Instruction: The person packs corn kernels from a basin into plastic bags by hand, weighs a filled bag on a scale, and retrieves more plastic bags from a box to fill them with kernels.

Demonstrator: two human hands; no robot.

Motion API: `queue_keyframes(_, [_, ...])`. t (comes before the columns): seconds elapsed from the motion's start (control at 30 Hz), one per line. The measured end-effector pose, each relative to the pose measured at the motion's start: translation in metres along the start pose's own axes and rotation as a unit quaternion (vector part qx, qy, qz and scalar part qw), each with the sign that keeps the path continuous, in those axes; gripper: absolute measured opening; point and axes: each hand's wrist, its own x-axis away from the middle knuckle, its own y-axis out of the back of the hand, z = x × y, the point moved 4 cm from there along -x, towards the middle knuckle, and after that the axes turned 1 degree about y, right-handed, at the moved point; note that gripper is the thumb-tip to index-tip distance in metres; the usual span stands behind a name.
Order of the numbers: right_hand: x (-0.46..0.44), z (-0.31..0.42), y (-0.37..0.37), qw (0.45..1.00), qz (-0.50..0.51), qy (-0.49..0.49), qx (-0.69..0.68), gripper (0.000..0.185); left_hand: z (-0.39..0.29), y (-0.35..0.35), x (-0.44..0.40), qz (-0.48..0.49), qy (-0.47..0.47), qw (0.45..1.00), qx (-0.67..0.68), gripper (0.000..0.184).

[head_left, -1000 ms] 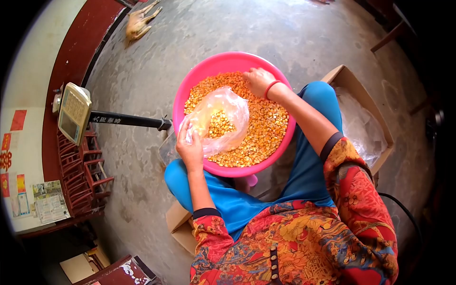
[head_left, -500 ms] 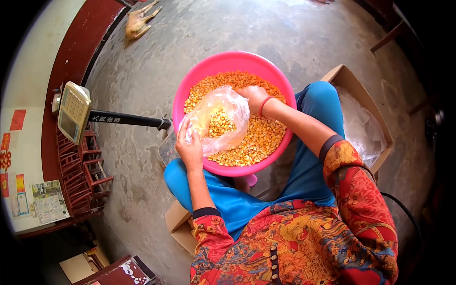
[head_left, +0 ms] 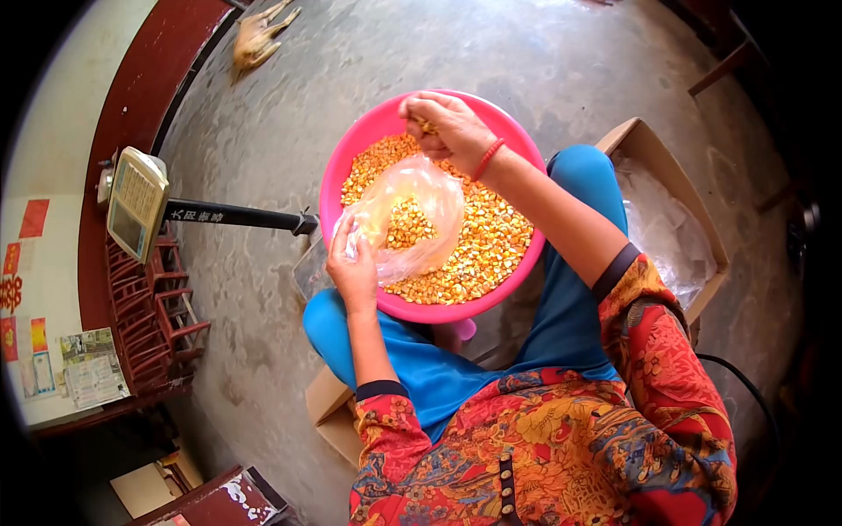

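Note:
A round pink basin (head_left: 456,314) holds loose yellow-orange corn kernels (head_left: 487,237). On the kernels rests a clear plastic bag (head_left: 440,206), its mouth open and some kernels inside it. My left hand (head_left: 353,267) grips the bag's left rim, thumb and fingers pinching the film. Above the far part of the basin, my right hand (head_left: 447,130) is curled around a handful of corn kernels, a few showing between the fingers. A red band circles the right wrist.
Left of the basin stands a platform scale with a display head (head_left: 138,206) on a black post (head_left: 237,215). A cardboard box (head_left: 710,289) with clear plastic bags is at the right. Stacked red-brown stools (head_left: 153,324) line the left wall. A dog (head_left: 256,39) lies on the floor.
My right hand has risen out of the kernels and moved slightly left and away from me, now carrying corn kernels. My left hand stays on the bag's rim.

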Motion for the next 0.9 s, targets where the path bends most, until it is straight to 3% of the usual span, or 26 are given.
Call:
queue_keyframes(0.1, [0.009,-0.003,-0.038,0.997,0.036,0.028,0.062,0.016,-0.001,-0.001,0.001,0.006,0.017,1.000,0.004,0.034])
queue_keyframes(0.17, [0.007,-0.024,-0.049,0.976,0.051,0.049,0.205,0.020,-0.001,-0.001,0.001,0.009,0.016,1.000,-0.005,0.034])
queue_keyframes(0.2, [0.003,-0.041,-0.048,0.943,0.091,0.129,0.293,0.020,-0.002,-0.001,0.001,0.009,0.015,1.000,-0.005,0.034])
queue_keyframes(0.23, [0.012,-0.040,-0.050,0.854,0.127,0.157,0.479,0.017,-0.003,0.000,0.001,0.012,0.017,1.000,-0.006,0.035])
queue_keyframes(0.3, [0.025,-0.044,-0.051,0.727,0.195,0.183,0.632,0.014,-0.004,0.000,0.000,0.015,0.018,1.000,-0.007,0.035])
queue_keyframes(0.37, [0.021,-0.055,-0.044,0.747,0.226,0.233,0.580,0.012,-0.007,0.001,0.001,0.001,-0.003,1.000,-0.011,0.035])
queue_keyframes(0.43, [0.012,-0.036,-0.036,0.862,0.178,0.210,0.426,0.012,-0.007,0.002,0.002,0.002,0.012,1.000,-0.010,0.034])
queue_keyframes(0.5, [-0.002,-0.021,-0.016,0.884,0.071,0.232,0.399,0.012,-0.006,0.003,0.002,0.004,0.023,1.000,-0.009,0.034])
queue_keyframes(0.57, [-0.011,-0.013,0.016,0.845,-0.014,0.243,0.477,0.010,0.000,0.001,0.001,-0.001,0.029,1.000,0.010,0.033])
queue_keyframes(0.6, [-0.013,-0.015,0.033,0.797,-0.046,0.200,0.569,0.011,0.000,0.001,0.001,0.000,0.028,1.000,0.011,0.033])
queue_keyframes(0.63, [-0.017,-0.019,0.046,0.724,-0.037,0.173,0.666,0.015,-0.001,0.001,0.001,-0.001,0.010,1.000,-0.006,0.033])
queue_keyframes(0.7, [-0.013,-0.036,0.062,0.652,-0.015,0.059,0.756,0.019,-0.002,0.000,0.000,-0.001,-0.009,1.000,-0.022,0.033])
queue_keyframes(0.77, [-0.004,-0.058,0.069,0.593,0.002,0.032,0.805,0.026,0.000,0.000,-0.001,-0.005,0.002,1.000,-0.010,0.033])
queue_keyframes(0.8, [0.000,-0.063,0.067,0.611,0.044,-0.038,0.790,0.033,0.001,0.000,-0.001,-0.004,0.001,1.000,-0.010,0.033])
queue_keyframes(0.9, [0.018,-0.081,0.057,0.613,0.081,0.011,0.786,0.035,0.005,0.000,0.000,0.010,0.006,1.000,-0.010,0.032])
